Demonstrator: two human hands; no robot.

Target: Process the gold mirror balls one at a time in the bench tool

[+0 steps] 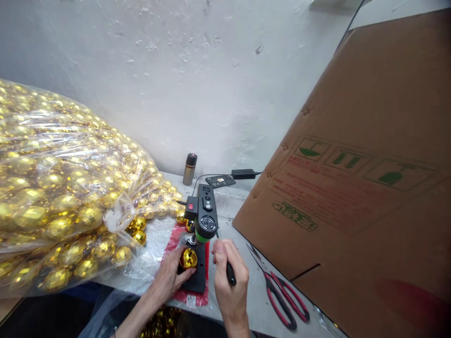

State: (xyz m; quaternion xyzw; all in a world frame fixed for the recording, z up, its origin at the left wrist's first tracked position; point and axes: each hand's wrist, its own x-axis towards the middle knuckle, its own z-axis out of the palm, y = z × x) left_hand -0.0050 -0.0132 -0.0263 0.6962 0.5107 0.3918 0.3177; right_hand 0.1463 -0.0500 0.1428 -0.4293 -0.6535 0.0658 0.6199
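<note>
Left hand (171, 273): fingers are grasping gold ball (189, 258) below drill (206, 220)
Right hand (230, 286): fingers are clenching lever (230, 274) near desk's (256, 305) front edge
Ball: steady bracing is likely helping

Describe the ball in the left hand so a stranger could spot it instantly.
Start at the big clear bag, then go right to the black machine on the red sheet. At its near end, the left hand holds the faceted gold ball, the only one held.
</note>
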